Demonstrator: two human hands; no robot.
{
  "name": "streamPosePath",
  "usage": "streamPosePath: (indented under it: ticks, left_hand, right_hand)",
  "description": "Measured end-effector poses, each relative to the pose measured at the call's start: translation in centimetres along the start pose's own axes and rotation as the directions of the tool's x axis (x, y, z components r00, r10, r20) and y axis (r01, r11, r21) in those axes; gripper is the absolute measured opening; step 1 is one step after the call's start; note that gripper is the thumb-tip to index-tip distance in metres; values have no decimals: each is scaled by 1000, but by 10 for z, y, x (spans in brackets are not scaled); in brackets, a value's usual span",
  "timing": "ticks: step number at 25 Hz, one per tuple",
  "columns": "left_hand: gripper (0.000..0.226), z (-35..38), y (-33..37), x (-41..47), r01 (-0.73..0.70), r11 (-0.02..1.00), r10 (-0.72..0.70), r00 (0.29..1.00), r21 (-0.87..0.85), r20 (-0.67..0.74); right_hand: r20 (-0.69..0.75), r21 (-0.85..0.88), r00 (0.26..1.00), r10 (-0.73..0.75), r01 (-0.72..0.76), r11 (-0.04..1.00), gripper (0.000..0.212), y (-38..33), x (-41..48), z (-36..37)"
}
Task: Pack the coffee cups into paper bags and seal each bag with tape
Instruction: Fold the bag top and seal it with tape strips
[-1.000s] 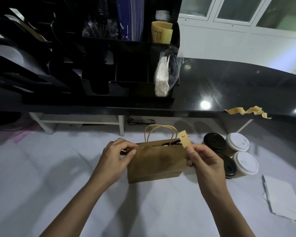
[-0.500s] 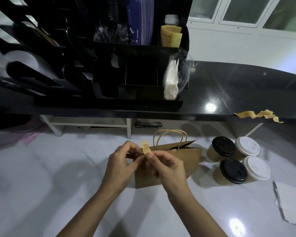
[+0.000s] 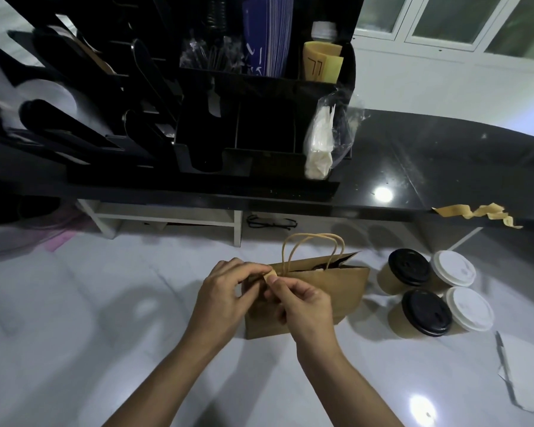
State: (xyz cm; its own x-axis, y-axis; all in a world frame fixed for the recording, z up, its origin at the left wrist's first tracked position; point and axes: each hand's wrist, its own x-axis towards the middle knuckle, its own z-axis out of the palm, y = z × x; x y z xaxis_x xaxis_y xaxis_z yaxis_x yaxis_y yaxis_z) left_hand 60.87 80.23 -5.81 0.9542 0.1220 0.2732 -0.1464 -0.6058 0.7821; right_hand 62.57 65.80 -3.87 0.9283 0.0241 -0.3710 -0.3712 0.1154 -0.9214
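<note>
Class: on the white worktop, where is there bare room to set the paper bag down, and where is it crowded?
Bare: the white worktop left of the left hand, and between the forearms before the paper bag. Crowded: right of the bag, four lidded coffee cups stand close, a paper sheet beyond.

**Both hands meeting at the fingertips**

Both forearms bare, entering from the bottom edge and angling inward toward each other. Left hand (image 3: pixel 225 298): back toward the camera, fingers curled, thumb and forefinger closed on the top corner of the paper bag (image 3: pixel 349 291). Right hand (image 3: pixel 305 306): just beside it, knuckles up, the lower fingers folded into the palm, thumb and forefinger pinching a small tape piece (image 3: pixel 271 276). The fingertips of the two hands touch at the tape.
</note>
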Motion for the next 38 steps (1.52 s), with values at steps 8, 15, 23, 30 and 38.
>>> streamPosePath:
  ticks: [8, 15, 23, 30, 38]
  left_hand:
    - [23, -2, 1, 1, -111, 966, 104, 994, 234, 42]
    - [19, -1, -3, 3, -60, 972, 38, 994, 228, 102]
    - [18, -2, -1, 7, -34, 983, 11, 993, 183, 121]
    - [10, 7, -2, 11, -64, 971, 49, 996, 229, 71]
    - [10, -3, -2, 16, -62, 971, 52, 997, 232, 49]
  right_hand:
    - [-14, -85, 1000, -2, 1, 996, 14, 6, 0, 0]
    - [-20, -350, 994, -109, 95, 932, 21, 6, 1, -1]
    - [-17, -585, 990, -141, 104, 804, 58, 4, 1, -10]
    - [-3, -620, 991, -134, 103, 778, 49, 9, 3, -16]
    - [-12, -604, 989, -148, 111, 789, 41, 9, 4, -27]
